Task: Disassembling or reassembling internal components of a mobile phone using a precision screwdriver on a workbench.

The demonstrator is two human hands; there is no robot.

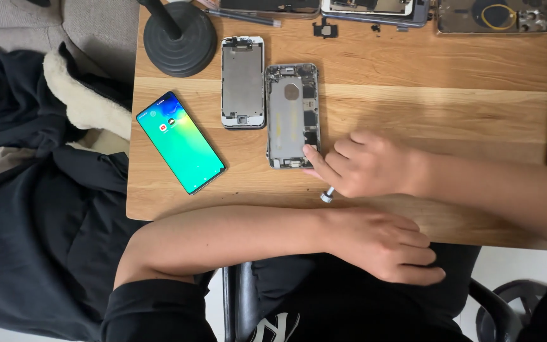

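Left hand (381, 247): resting loosely curled on table edge (476, 228), empty. Right hand (365, 166): gripping small screwdriver (327, 195), index fingertip touching opened phone chassis (292, 115), long axis running away from fingers.

The opened phone body (292, 116) lies flat and face-down on the wooden worktop (413, 95), its long side running away from the viewer, grey metal inner plate and small parts exposed. A small silver-tipped screwdriver (328, 195) pokes out just beside the phone's near right corner, tilted.

Wooden tabletop (413, 82) taking even daylight; dark coat (33, 240) lying left; black chair (508, 304) showing over pale floor (495, 263).
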